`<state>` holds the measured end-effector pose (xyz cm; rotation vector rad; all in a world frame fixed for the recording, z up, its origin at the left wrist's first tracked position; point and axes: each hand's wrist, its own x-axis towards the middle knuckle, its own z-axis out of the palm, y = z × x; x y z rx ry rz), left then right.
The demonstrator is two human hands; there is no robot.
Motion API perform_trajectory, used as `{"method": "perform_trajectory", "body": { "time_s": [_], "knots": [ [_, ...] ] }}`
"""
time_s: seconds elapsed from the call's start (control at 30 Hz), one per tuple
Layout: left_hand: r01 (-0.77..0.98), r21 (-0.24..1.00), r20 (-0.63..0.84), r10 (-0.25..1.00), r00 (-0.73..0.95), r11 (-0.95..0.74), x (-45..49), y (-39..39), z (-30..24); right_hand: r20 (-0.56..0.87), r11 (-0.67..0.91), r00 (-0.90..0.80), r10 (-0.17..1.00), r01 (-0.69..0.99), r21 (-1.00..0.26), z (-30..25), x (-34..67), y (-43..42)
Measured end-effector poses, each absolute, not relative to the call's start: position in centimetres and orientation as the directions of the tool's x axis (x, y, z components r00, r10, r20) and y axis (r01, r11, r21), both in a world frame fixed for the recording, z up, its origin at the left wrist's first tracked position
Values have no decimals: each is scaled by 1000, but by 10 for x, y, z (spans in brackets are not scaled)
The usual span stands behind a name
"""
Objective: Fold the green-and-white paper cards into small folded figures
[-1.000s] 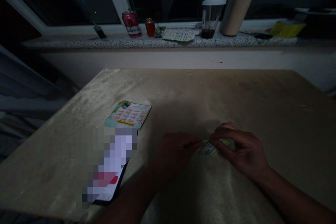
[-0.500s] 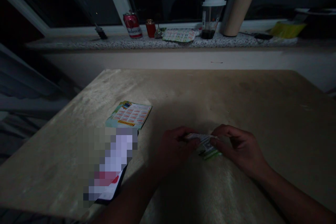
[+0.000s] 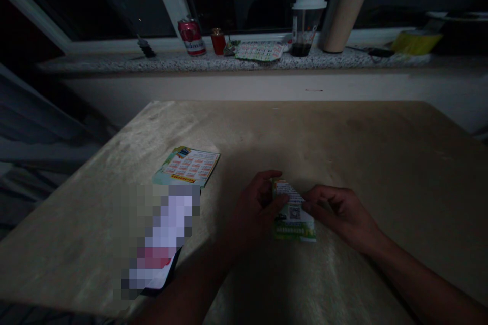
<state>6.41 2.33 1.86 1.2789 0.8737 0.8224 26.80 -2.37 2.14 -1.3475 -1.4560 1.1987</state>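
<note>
A printed paper card point(image 3: 295, 213) with a green lower band and a square code is held between my hands over the table. Its upper right edge slants, as if a corner is folded. My left hand point(image 3: 259, 205) grips its left side, thumb lying on the printed face. At the slanted right edge, my right hand point(image 3: 333, 208) pinches the paper between thumb and fingers. Off to the left lie similar printed cards point(image 3: 192, 165), with rows of red scratch-ticket-like boxes. Just below them is a phone point(image 3: 163, 238) with a lit, blurred screen.
The pale table point(image 3: 267, 127) runs up to a wall beneath a speckled stone sill point(image 3: 163, 63). On the sill stand a red drink can point(image 3: 191, 38), a small red jar point(image 3: 218, 42), a crumpled card point(image 3: 259, 51), a lidded cup with straw point(image 3: 304, 28) and a cardboard tube point(image 3: 348, 10).
The card has turned from nearly edge-on to facing me, showing its code and green band. My left hand has tilted upward; the right stays pinched at the card's right side.
</note>
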Motion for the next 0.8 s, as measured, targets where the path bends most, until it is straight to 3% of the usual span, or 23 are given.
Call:
{"method": "perform_trajectory", "body": {
  "time_s": [0.1,0.2,0.3,0.37,0.57,0.8],
  "knots": [
    [-5,997,-61,885,461,71,62,24,15,-35,-21,-73,997,179,-984,21,268,-23],
    [110,984,83,906,414,-141,54,27,12,-12,-2,-53,999,195,-981,18,270,-23],
    [335,780,339,808,483,-528,43,29,11,-21,-2,-77,997,247,-969,13,273,-23],
    [382,648,378,714,590,-659,39,29,13,-42,-10,-112,993,278,-961,10,274,-22],
    [402,484,249,562,788,-778,39,18,21,-7,80,-186,983,456,-886,3,275,-20],
    [440,426,73,515,854,-791,42,16,23,103,311,-314,944,742,-594,9,276,-22]
  ]
}}
